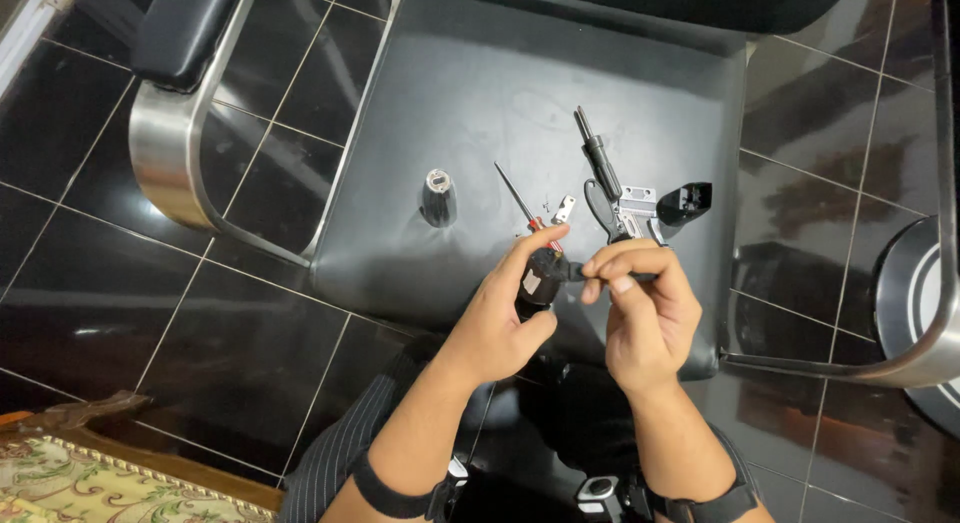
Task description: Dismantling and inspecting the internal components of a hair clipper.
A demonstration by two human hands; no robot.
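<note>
My left hand (500, 318) grips a small black part (543, 276) over the near edge of a black leather chair seat (480, 93). My right hand (645, 313) pinches a thin dark tool (640, 277) whose tip meets that part. On the seat just beyond my hands lie a red-handled screwdriver (522, 205), a tiny metal bracket (564, 210), a grey metal mechanism with a long black rod (612, 188) and a black plastic piece (686, 203). A dark cap-like knob (438, 197) stands to the left.
The chair has a chrome armrest frame (165, 153) on the left and another chrome frame (925, 333) on the right. Glossy black floor tiles (120, 313) surround it. A patterned cushion with a carved wooden edge (70, 473) sits at the bottom left.
</note>
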